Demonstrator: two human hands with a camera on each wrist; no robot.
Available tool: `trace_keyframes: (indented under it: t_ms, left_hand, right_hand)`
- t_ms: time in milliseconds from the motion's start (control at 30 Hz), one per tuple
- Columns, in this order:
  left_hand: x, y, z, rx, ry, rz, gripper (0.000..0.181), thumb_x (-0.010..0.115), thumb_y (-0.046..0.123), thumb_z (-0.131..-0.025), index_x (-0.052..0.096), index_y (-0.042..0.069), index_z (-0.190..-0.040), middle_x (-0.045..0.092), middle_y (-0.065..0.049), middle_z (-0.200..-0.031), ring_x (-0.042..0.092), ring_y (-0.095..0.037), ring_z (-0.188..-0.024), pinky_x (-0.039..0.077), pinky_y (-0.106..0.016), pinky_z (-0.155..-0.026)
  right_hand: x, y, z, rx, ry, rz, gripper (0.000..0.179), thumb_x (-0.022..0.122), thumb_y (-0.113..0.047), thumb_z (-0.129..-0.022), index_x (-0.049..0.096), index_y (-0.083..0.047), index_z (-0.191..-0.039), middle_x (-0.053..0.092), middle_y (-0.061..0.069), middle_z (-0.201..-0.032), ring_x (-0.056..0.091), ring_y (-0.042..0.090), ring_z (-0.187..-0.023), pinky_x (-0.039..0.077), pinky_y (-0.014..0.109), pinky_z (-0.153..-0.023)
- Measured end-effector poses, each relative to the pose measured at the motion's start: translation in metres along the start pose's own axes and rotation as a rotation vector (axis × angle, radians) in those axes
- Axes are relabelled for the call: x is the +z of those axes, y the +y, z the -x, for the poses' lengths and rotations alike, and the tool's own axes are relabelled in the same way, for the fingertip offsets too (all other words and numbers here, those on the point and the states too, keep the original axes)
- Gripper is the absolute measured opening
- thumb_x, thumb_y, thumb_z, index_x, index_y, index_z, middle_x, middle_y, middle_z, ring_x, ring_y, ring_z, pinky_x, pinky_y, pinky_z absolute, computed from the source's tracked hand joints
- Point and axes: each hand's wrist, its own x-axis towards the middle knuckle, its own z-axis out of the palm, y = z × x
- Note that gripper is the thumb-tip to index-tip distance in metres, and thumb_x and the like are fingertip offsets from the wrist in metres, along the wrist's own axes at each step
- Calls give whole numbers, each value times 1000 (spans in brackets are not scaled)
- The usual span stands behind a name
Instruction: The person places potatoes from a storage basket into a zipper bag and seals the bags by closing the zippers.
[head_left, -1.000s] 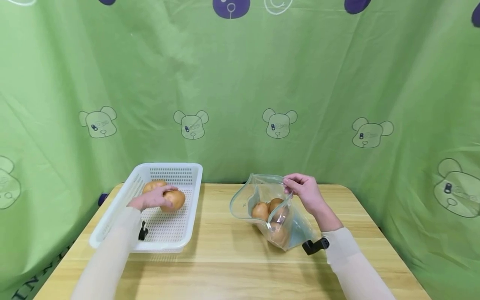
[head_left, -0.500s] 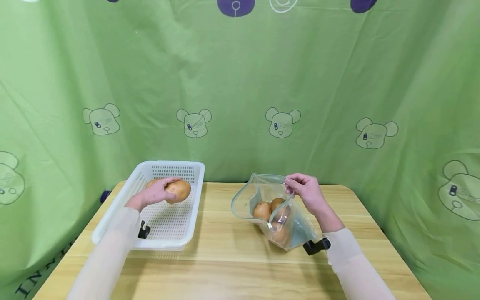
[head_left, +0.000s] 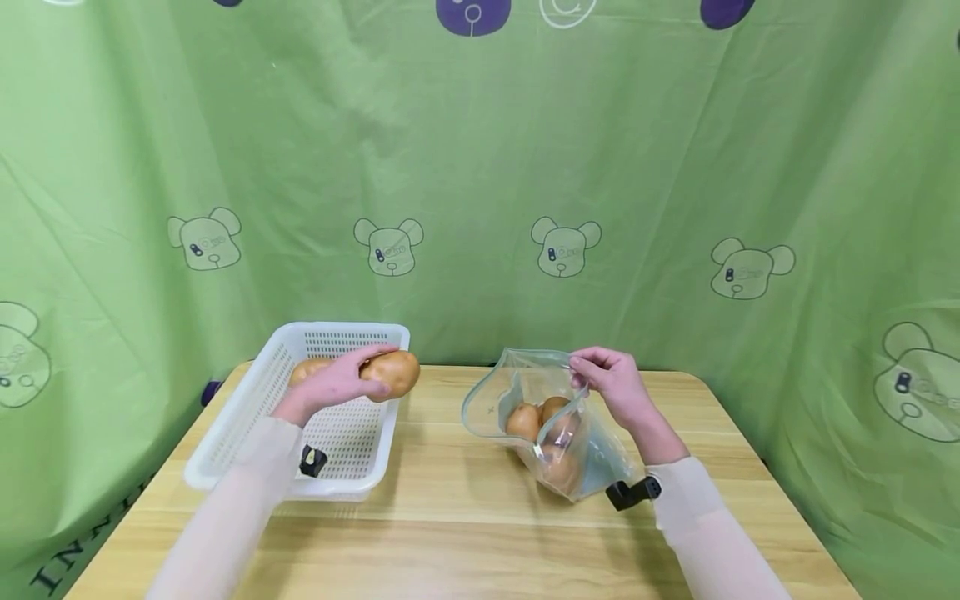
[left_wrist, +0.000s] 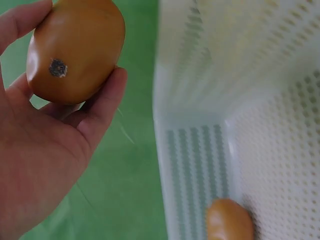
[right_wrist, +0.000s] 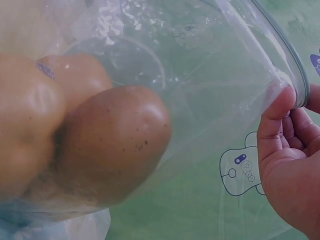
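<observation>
My left hand [head_left: 341, 382] holds a smooth orange-brown potato [head_left: 395, 373] over the right rim of a white perforated basket [head_left: 382, 450]. In the left wrist view the fingers and thumb curl round this potato [left_wrist: 80, 50], whose end bears a dark scar. Another potato [left_wrist: 230, 221] lies in the basket, partly behind the hand in the head view. With my right hand [head_left: 611, 379] I pinch the rim of a clear zip bag [head_left: 487, 408], its mouth spread wide. Several potatoes [right_wrist: 120, 135] sit inside the bag, one of them speckled.
The wooden table [head_left: 435, 542] carries the basket at the left and the bag right of centre. A green curtain [head_left: 480, 167] with bear prints hangs close behind the table and along its sides. Black camera mounts [head_left: 632, 492] sit at both wrists.
My left hand has lifted a potato from the basket and carried it right, to above the basket's right rim. The right hand and the bag have stayed in place.
</observation>
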Motion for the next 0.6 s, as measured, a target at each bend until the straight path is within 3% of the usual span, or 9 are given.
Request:
trace_keyframes:
  t_ms: [133, 233, 433, 600]
  left_hand:
    - [6, 20, -3, 91, -18, -29, 75, 72, 29, -79, 36, 21, -145, 36, -12, -147, 42, -31, -125, 33, -51, -103]
    - [13, 35, -5, 135, -38, -17, 74, 71, 30, -80, 37, 19, -145, 40, -12, -144, 44, -29, -123, 33, -50, -103]
    - [32, 61, -11, 201, -91, 49, 71, 71, 22, -80, 39, 16, -144, 48, -12, -134, 49, -25, -114, 40, -44, -96]
    - [46, 75, -15, 230, -119, 78, 71, 71, 21, -79, 40, 19, -143, 50, -7, -133, 52, -20, -110, 45, -37, -91]
  right_hand:
    - [0, 1, -1, 2, 0, -3, 14, 61, -3, -91, 65, 10, -92, 62, 0, -67, 59, 9, -59, 48, 19, -52]
    - [1, 2, -1, 1, 1, -2, 12, 60, -3, -91, 65, 8, -91, 62, 0, -67, 58, 9, -59, 48, 19, -52]
    - [2, 2, -1, -4, -10, -6, 23, 60, -3, -91, 57, 20, -97, 62, 0, -67, 58, 9, -59, 49, 19, -52]
    - [3, 1, -2, -10, -17, 0, 29, 60, -3, -91, 53, 24, -100, 62, -1, -68, 58, 9, -59, 49, 19, -52]
